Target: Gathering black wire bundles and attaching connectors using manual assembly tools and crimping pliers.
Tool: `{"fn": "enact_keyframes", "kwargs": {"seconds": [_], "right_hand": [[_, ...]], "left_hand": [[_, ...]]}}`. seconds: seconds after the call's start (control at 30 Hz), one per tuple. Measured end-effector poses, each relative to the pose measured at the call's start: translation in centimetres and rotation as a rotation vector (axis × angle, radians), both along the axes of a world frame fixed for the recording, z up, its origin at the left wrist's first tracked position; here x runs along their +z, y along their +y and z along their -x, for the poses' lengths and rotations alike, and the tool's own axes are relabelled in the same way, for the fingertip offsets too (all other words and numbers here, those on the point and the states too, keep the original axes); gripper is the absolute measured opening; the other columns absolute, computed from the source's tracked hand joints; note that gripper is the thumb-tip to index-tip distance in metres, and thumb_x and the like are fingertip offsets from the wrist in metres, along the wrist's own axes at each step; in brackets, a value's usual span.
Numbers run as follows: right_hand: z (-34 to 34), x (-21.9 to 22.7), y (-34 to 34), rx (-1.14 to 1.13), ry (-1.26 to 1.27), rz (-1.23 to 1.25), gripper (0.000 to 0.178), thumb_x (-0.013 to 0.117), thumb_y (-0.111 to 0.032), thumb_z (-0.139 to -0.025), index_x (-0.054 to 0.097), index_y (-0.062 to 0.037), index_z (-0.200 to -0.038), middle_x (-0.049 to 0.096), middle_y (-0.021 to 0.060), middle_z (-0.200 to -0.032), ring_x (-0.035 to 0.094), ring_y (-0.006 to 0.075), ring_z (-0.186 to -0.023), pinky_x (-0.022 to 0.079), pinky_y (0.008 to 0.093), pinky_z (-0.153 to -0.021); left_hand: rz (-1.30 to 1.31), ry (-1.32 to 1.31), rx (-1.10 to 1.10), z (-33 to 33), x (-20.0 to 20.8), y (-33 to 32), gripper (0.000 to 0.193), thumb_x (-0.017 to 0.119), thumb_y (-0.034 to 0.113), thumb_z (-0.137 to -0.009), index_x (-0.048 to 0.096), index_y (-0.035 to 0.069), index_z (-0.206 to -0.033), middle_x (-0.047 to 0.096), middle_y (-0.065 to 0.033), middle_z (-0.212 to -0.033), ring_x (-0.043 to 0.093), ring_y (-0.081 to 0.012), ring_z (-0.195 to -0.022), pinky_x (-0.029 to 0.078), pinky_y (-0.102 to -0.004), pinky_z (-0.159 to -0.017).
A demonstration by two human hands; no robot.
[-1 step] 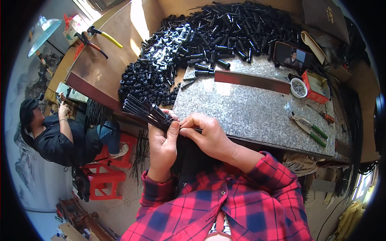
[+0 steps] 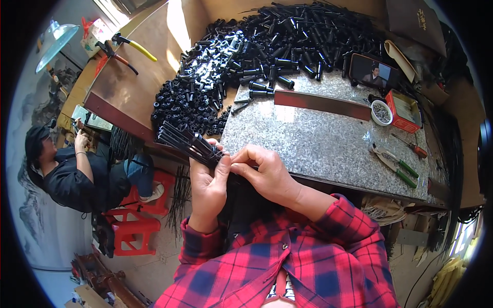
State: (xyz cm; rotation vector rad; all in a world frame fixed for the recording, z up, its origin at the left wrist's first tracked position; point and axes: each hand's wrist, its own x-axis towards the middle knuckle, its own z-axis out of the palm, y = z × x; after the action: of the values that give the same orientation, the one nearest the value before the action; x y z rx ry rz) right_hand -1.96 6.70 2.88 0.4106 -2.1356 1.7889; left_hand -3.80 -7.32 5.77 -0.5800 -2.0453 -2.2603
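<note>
My left hand is closed round a bundle of thin black rods, which fan out up and to the left, with a thicker black tube among them. The left thumb presses near the bundle's lower end. My right hand meets it there, thumb and forefinger pinched together. Whatever lies in that pinch is too small to make out. Both hands are just off the near edge of a speckled grey stone slab. Beyond them is a heap of small black rings and short sleeves.
Longer black tubes pile up behind. On the slab lie a dark flat strip, a white bowl, a red box, a phone, a screwdriver and green-handled pliers. Another person sits at left near red stools.
My left thumb and the bundle have shifted very slightly to the right. The right hand keeps its pinch at nearly the same spot.
</note>
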Motion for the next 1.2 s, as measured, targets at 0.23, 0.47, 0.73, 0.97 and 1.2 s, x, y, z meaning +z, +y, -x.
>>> {"fn": "enact_keyframes", "kwargs": {"seconds": [0.23,0.47,0.73,0.97,1.2], "right_hand": [[-0.1,0.1,-0.2,0.085,-0.228,0.145,0.009,0.064,-0.006,-0.086,0.058,0.0001,-0.083,0.061,0.0015,-0.077,0.053,0.0047,-0.071,0.046,0.0226,-0.062],[0.6,-0.8,0.5,0.22,-0.346,0.254,0.012,0.067,-0.009,-0.085,0.058,-0.0015,-0.082,0.061,0.0006,-0.079,0.053,0.0044,-0.072,0.045,0.0211,-0.061],[0.9,-1.2,0.7,0.29,-0.383,0.411,0.018,0.073,-0.013,-0.08,0.06,-0.0006,-0.08,0.064,0.0025,-0.075,0.057,0.0058,-0.069,0.047,0.0226,-0.06],[0.8,-0.8,0.7,0.354,-0.434,0.478,0.016,0.072,-0.01,-0.081,0.058,-0.0016,-0.083,0.063,0.0025,-0.079,0.057,0.0062,-0.072,0.047,0.0217,-0.063],[0.8,-1.5,0.7,0.372,-0.488,0.528,0.018,0.072,-0.011,-0.081,0.058,-0.0016,-0.085,0.062,0.0014,-0.081,0.056,0.0058,-0.074,0.047,0.0212,-0.065]], "left_hand": [[-0.015,0.083,0.12,-0.4,-0.7,1.1,0.03,0.058,-0.002,-0.088,0.041,0.004,-0.112,0.046,-0.0021,-0.095,0.048,-0.0072,-0.087,0.042,-0.0216,-0.078],[0.007,0.202,0.113,0.2,-1.6,0.7,0.025,0.056,-0.006,-0.085,0.041,0.006,-0.101,0.045,-0.0023,-0.09,0.045,-0.0077,-0.078,0.039,-0.0214,-0.071],[-0.058,0.161,-0.045,0.2,-1.2,0.3,0.029,0.058,-0.01,-0.083,0.042,0.007,-0.1,0.045,-0.0034,-0.091,0.046,-0.0092,-0.082,0.041,-0.0232,-0.076],[-0.062,0.164,-0.08,0.3,-1.3,0.1,0.029,0.057,-0.009,-0.082,0.039,0.007,-0.097,0.043,-0.0038,-0.089,0.044,-0.0099,-0.079,0.039,-0.0237,-0.074],[0.017,0.201,-0.051,0.0,-1.0,0.4,0.029,0.055,-0.007,-0.082,0.038,0.007,-0.101,0.048,-0.0109,-0.105,0.047,-0.0112,-0.087,0.041,-0.0281,-0.08]]}}
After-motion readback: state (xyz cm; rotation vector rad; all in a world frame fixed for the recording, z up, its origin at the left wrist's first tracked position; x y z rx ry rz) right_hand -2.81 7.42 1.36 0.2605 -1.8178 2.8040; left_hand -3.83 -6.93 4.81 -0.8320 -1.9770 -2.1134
